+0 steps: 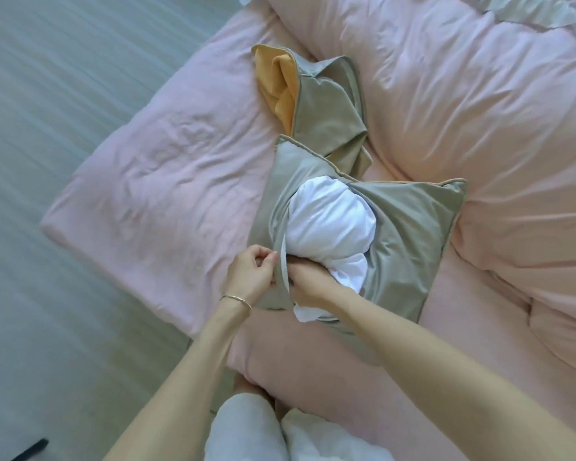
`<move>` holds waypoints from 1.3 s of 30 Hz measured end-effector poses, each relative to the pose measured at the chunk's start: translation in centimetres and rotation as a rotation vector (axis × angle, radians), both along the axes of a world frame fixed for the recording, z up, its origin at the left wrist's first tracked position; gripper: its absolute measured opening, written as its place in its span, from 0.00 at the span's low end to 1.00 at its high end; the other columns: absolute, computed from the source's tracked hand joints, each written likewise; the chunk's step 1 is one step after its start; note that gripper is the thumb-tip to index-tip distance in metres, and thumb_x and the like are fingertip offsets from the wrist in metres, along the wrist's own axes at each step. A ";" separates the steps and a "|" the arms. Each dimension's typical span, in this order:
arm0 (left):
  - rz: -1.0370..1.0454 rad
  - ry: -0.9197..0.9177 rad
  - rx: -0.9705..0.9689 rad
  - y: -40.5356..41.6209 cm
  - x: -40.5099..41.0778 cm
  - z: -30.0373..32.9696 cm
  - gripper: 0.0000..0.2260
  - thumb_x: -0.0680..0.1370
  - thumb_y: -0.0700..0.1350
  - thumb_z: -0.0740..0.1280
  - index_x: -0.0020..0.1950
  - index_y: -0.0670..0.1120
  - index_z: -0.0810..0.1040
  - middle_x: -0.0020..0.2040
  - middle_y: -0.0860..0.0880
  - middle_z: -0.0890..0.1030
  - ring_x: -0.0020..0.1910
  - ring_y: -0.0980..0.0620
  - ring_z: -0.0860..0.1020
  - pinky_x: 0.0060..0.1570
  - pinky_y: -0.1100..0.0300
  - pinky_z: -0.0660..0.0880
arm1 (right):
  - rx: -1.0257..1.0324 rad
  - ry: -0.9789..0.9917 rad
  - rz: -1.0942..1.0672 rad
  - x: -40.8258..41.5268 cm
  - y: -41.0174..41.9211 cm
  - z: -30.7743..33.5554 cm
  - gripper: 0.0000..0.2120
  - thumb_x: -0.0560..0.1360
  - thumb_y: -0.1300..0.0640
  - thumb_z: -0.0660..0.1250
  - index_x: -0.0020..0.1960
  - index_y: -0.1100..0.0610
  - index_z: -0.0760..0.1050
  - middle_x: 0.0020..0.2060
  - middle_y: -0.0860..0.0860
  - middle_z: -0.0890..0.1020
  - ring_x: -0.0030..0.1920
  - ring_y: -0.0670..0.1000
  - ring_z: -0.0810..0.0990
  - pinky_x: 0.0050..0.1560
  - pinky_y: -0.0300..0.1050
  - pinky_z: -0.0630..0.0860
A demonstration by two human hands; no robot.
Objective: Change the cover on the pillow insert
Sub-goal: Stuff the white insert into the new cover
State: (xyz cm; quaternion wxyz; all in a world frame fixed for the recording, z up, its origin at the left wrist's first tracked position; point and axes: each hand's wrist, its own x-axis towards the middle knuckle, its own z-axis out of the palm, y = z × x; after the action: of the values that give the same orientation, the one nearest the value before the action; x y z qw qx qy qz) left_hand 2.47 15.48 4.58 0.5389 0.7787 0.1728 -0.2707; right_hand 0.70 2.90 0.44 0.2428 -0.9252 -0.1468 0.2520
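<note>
1. The bed has a pink sheet, with a rumpled pink duvet bunched along the right and a flat pink pillow at the left edge.
2. The floor beside it looks pale grey-green.
3. A grey cover lies mid-bed, with the white insert bulging out of its opening.
4. The left hand pinches the zipper edge.
5. The right hand grips the insert at the opening.
6. A spare grey-and-yellow cover lies crumpled just behind.
</note>
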 end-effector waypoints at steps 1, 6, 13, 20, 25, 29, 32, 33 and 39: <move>0.001 0.004 0.006 0.4 -0.1 -0.2 0.07 0.77 0.42 0.63 0.40 0.47 0.75 0.38 0.45 0.80 0.35 0.48 0.79 0.46 0.50 0.79 | 0.169 0.010 -0.048 -0.5 -0.2 0.7 0.17 0.77 0.62 0.58 0.65 0.56 0.71 0.62 0.49 0.76 0.64 0.49 0.71 0.66 0.43 0.65; -0.023 -0.071 0.145 0.4 -0.8 -1.2 0.09 0.78 0.45 0.62 0.38 0.51 0.74 0.37 0.49 0.79 0.42 0.44 0.80 0.49 0.48 0.76 | 0.422 -0.095 -0.566 -3.2 -5.1 4.5 0.16 0.76 0.66 0.58 0.60 0.59 0.77 0.54 0.45 0.79 0.57 0.40 0.75 0.60 0.42 0.71; -0.235 -0.313 0.491 -2.5 -0.2 0.0 0.07 0.77 0.46 0.59 0.42 0.44 0.69 0.46 0.44 0.77 0.47 0.42 0.75 0.42 0.53 0.69 | 0.025 -0.446 -0.357 4.3 -5.7 4.0 0.22 0.77 0.55 0.54 0.70 0.57 0.67 0.69 0.59 0.67 0.70 0.59 0.63 0.68 0.54 0.60; -0.472 -0.327 0.503 -3.7 4.5 -0.6 0.12 0.77 0.53 0.62 0.42 0.44 0.69 0.46 0.43 0.78 0.46 0.41 0.75 0.43 0.54 0.67 | 0.017 -0.317 -0.375 3.9 -6.1 1.9 0.26 0.74 0.50 0.50 0.67 0.59 0.70 0.64 0.58 0.73 0.68 0.59 0.68 0.66 0.54 0.65; -0.314 -0.106 -0.107 0.1 5.7 -2.3 0.16 0.70 0.54 0.64 0.26 0.50 0.65 0.22 0.55 0.64 0.27 0.55 0.62 0.31 0.57 0.58 | -0.123 -0.443 -0.163 2.3 -5.9 2.5 0.21 0.75 0.53 0.54 0.62 0.59 0.74 0.58 0.55 0.78 0.62 0.57 0.72 0.61 0.46 0.62; -0.256 -0.196 -0.185 0.0 5.5 -1.4 0.14 0.71 0.52 0.61 0.30 0.47 0.62 0.24 0.56 0.61 0.28 0.54 0.60 0.31 0.57 0.56 | -0.162 -0.372 -0.129 4.7 -2.4 1.3 0.18 0.74 0.54 0.53 0.47 0.61 0.79 0.44 0.57 0.82 0.50 0.60 0.78 0.57 0.53 0.68; -0.295 -0.279 -0.157 0.2 4.9 -0.5 0.15 0.72 0.52 0.61 0.29 0.47 0.63 0.24 0.55 0.61 0.27 0.56 0.59 0.30 0.59 0.56 | -0.262 -0.321 -0.099 8.2 -1.6 0.4 0.22 0.76 0.54 0.52 0.63 0.63 0.73 0.59 0.60 0.77 0.62 0.61 0.74 0.65 0.51 0.66; -0.328 -0.311 -0.136 0.2 4.4 -0.4 0.16 0.72 0.52 0.61 0.29 0.46 0.63 0.24 0.55 0.62 0.27 0.57 0.60 0.30 0.60 0.56 | -0.336 -0.260 -0.094 8.9 -2.3 -0.5 0.21 0.78 0.56 0.54 0.69 0.63 0.66 0.67 0.59 0.70 0.67 0.58 0.68 0.68 0.44 0.62; -0.296 -0.336 -0.019 0.2 4.6 -1.5 0.15 0.72 0.52 0.60 0.30 0.44 0.65 0.25 0.54 0.64 0.28 0.56 0.61 0.30 0.60 0.59 | -0.125 -0.044 -0.402 10.9 -4.9 -1.4 0.18 0.78 0.61 0.61 0.66 0.65 0.69 0.64 0.60 0.73 0.65 0.56 0.71 0.52 0.25 0.63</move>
State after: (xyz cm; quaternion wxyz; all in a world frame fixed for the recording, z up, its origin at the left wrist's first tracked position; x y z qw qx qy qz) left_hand 7.11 15.67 3.08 0.5220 0.8245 -0.0383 -0.2151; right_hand 11.63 -1.98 -0.95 0.2269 -0.9545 0.0512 0.1869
